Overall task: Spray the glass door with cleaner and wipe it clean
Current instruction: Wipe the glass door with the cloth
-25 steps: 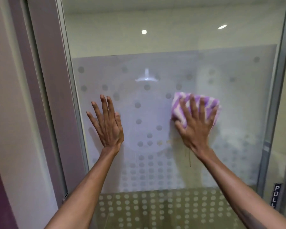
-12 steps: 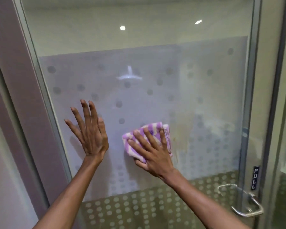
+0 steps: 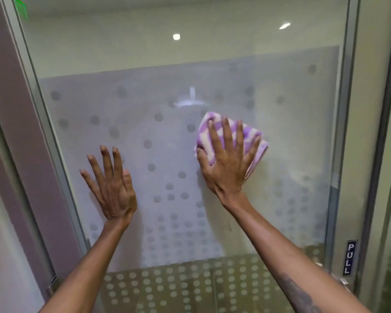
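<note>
A frosted glass door [image 3: 287,123] with a dotted pattern fills the view. My right hand [image 3: 226,163] presses a folded purple-and-white striped cloth [image 3: 246,134] flat against the glass, right of centre, fingers spread over it. My left hand [image 3: 112,184] rests flat on the glass at lower left, fingers apart and holding nothing. No spray bottle is in view.
A metal door frame [image 3: 345,132] runs down the right side, with a "PULL" label [image 3: 348,257] near the bottom. A purple-grey post [image 3: 20,132] borders the door on the left. A white hook [image 3: 190,100] shows through the glass.
My right hand has swept the cloth up and to the right from the lower middle of the glass. My left hand has stayed flat on the glass.
</note>
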`<state>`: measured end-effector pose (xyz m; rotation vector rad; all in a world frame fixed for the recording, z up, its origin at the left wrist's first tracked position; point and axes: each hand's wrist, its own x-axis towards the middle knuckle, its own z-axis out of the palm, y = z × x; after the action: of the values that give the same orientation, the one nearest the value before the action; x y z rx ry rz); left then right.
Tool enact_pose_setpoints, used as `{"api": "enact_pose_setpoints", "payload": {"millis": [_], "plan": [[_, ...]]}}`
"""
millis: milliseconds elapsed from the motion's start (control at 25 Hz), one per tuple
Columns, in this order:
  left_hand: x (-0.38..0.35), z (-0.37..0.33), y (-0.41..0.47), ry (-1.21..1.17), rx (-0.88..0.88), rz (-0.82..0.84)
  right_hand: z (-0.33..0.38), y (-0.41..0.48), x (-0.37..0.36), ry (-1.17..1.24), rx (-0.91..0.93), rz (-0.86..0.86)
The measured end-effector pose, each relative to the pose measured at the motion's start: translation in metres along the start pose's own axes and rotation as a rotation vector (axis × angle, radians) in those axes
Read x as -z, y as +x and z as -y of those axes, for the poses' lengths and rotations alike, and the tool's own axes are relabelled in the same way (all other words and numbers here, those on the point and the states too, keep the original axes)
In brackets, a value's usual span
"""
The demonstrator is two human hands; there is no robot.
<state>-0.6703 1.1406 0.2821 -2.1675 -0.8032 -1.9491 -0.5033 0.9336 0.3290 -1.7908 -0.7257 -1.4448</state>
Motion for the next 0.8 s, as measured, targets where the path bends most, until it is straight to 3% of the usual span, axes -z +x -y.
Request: {"api": "enact_pose_setpoints", "payload": {"millis": [120, 240, 320, 440, 520, 640, 720, 800], "plan": [[0.0, 0.001, 0.002, 0.009, 0.009, 0.005, 0.011, -0.05, -0.007, 0.097, 0.332, 0.072], [0.0, -0.001, 0.0, 0.009, 0.013, 0.003, -0.031, -0.131, -0.007, 0.042, 0.64, 0.202], [-0.001, 0.0, 0.001, 0.004, 0.009, -0.02, -0.075, -0.163, -0.005, -0.031, 0.743, 0.223], [-0.002, 0.003, 0.0, 0.006, 0.005, -0.033, -0.131, -0.146, 0.002, -0.05, 0.579, 0.11], [-0.002, 0.003, -0.001, 0.011, 0.003, -0.033, -0.149, -0.105, 0.005, -0.054, 0.336, 0.051], [-0.002, 0.002, -0.001, 0.025, -0.002, -0.034, -0.121, -0.034, 0.005, -0.067, -0.019, -0.057], [-0.002, 0.002, -0.002, 0.025, -0.003, -0.035, -0.073, -0.003, 0.001, -0.03, -0.081, -0.106], [-0.003, 0.003, 0.0, 0.02, -0.007, -0.034, -0.02, 0.001, -0.006, 0.072, 0.054, -0.123]]}}
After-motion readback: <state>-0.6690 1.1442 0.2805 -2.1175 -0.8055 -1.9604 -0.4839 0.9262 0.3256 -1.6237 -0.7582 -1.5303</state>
